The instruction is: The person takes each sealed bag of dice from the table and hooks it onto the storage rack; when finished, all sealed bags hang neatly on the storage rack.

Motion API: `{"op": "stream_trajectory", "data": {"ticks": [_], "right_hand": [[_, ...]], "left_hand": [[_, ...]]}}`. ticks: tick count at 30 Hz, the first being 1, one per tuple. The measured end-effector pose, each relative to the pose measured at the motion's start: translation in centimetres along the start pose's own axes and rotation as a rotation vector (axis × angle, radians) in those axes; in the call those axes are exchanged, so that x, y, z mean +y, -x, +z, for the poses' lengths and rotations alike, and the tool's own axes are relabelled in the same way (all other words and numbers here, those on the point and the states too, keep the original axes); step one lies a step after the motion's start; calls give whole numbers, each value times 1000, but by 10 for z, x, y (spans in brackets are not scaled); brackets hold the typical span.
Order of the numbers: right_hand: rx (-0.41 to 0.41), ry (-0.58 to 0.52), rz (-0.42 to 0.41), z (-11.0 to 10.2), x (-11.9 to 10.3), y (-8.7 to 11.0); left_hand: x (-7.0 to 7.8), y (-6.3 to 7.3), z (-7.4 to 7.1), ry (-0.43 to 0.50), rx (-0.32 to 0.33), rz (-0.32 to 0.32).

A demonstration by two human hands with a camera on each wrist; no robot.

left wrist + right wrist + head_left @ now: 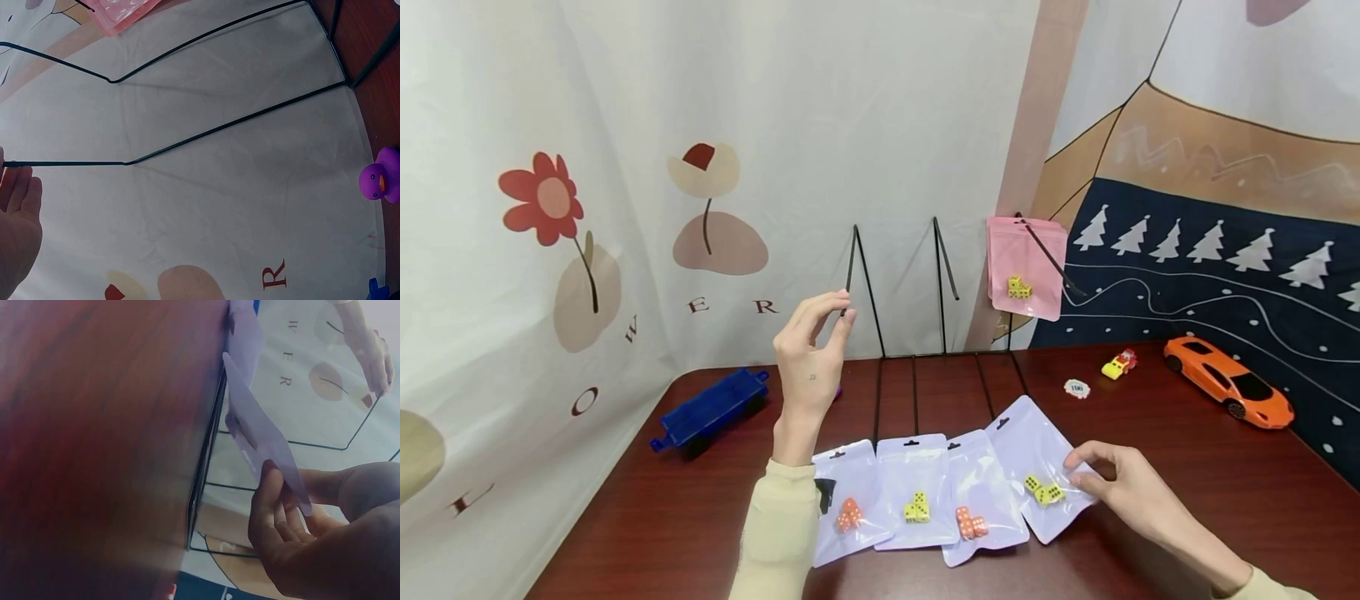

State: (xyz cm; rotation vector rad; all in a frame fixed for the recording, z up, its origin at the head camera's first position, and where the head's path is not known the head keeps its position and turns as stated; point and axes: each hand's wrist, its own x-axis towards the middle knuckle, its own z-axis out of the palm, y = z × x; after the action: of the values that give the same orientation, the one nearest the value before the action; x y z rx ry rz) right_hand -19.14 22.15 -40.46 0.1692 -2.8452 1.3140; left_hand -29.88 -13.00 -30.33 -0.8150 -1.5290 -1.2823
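Left hand point(811, 358): pinching the leftmost prong point(850, 267) of the black wire rack point(940, 283); a tug could tip it
Right hand point(1131, 492): pinching the edge of a pale-lilac plastic pouch with yellow dice point(1028, 457), at half past four, over the dark-red counter point(625, 500); a slip could drop it
Pale-lilac pouch with orange dice point(977, 483): adjoining, eight o'clock; snagging could drag it

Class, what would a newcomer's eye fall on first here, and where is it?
Probably the row of four lilac bags with bright dice at the front of the table, the right hand pinching the rightmost. Above them, the left hand pinches the end of a black rack's leftmost prong, while pink bags hang from its rightmost. An orange toy car stands at the table's right.
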Motion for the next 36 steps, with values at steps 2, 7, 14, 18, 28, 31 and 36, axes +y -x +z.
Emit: {"op": "stream_trajectory", "data": {"ticks": [2, 7, 14, 18, 28, 31, 36], "right_hand": [[39, 22, -26, -1, -1, 0], [154, 72, -91, -3, -3, 2], [205, -3, -120, 1, -8, 4], [243, -26, -141, 4, -12, 4], [315, -72, -226, 10, -25, -1], [322, -92, -230, 11, -29, -2], [348, -104, -243, 12, -33, -4]], "left_hand": [[0, 0, 0, 0, 1, 0], [0, -1, 0, 1, -4, 3], [0, -1, 0, -5, -8, 16], [-1, 0, 0, -7, -10, 13], [-1, 1, -1, -7, -4, 4], [-2, 1, -1, -7, -3, 2], [-1, 1, 0, -2, -3, 3]]}}
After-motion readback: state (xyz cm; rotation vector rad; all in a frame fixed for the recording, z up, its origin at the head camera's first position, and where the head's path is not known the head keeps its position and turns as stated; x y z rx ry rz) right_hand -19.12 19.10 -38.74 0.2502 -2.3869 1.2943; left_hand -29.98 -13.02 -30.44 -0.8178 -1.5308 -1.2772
